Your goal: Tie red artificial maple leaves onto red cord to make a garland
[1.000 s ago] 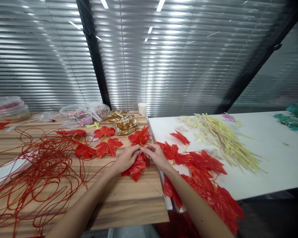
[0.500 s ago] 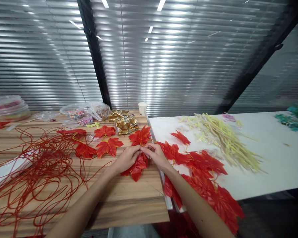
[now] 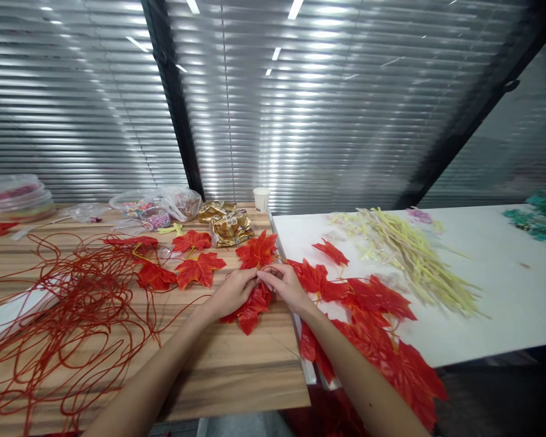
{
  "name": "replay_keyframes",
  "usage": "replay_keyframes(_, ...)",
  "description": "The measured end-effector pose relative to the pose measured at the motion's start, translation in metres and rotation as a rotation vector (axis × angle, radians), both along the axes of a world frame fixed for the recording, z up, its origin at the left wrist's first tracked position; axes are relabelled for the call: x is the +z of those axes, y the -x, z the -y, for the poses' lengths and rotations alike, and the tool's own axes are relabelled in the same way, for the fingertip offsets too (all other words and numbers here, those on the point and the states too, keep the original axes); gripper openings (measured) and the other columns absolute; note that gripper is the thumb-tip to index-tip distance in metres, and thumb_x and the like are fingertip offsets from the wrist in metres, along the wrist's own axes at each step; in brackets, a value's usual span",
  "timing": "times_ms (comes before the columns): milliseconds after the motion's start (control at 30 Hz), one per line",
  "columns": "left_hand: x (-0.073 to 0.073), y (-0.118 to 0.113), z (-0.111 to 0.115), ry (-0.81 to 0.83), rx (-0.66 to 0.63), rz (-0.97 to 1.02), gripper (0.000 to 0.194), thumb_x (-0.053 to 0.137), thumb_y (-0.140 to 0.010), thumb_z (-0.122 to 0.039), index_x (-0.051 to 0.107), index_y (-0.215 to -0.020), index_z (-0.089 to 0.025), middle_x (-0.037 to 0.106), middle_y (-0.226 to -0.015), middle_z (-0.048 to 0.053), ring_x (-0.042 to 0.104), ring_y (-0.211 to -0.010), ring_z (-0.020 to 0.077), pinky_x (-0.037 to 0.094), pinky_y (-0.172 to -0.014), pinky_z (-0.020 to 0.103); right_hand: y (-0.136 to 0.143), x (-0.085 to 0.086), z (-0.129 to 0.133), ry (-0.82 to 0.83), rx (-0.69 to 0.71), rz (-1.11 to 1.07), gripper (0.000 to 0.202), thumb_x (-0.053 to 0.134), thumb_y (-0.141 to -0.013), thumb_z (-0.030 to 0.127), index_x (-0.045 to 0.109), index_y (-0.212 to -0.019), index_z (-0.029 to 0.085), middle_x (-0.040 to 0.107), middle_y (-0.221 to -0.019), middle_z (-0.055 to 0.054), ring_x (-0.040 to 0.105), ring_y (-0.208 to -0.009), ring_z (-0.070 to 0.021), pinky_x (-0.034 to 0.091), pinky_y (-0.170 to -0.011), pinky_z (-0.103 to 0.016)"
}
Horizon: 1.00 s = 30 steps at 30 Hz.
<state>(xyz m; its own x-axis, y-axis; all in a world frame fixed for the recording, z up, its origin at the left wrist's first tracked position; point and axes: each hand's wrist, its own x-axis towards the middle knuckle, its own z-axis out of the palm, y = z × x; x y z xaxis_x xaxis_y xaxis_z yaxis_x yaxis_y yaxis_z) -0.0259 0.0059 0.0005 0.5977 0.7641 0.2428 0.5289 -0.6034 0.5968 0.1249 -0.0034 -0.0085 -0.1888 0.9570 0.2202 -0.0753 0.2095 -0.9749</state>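
Note:
My left hand (image 3: 235, 291) and my right hand (image 3: 286, 286) meet at the fingertips over the right part of the wooden table. Both are closed in a pinch on a thin red cord (image 3: 268, 269), which loops by the right fingers. Its exact course between the fingertips is hidden. One red artificial maple leaf (image 3: 257, 249) lies just beyond the hands, and another maple leaf (image 3: 250, 311) shows beneath them. From my right hand a garland of red maple leaves (image 3: 368, 334) spreads over the white table and hangs off its front edge.
A large tangle of red cord (image 3: 95, 291) covers the wooden table's left side, near loose maple leaves (image 3: 201, 269). Gold packets (image 3: 231, 227), a paper cup (image 3: 261, 199) and plastic bags (image 3: 179, 203) stand along the back. Yellow stems (image 3: 414, 261) lie on the white table (image 3: 505, 291).
Both hands stay in nearly the same place, with only slight finger movement. The leaf beneath them has shifted a little toward me.

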Motion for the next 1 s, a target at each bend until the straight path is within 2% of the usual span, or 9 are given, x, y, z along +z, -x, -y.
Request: replay_keyframes(1000, 0.0013, -0.0005, 0.0005, 0.011, -0.013, -0.046, 0.022, 0.034, -0.081, -0.011, 0.055, -0.084, -0.016, 0.063, -0.082, 0.004, 0.055, -0.070, 0.0142, 0.039, -0.066, 0.025, -0.0007, 0.0007, 0.0014, -0.016, 0.019, 0.037, 0.030, 0.059, -0.070, 0.038, 0.050, -0.051, 0.016, 0.044, -0.047, 0.004, 0.039, -0.047, -0.0085, 0.031, -0.048, -0.022)
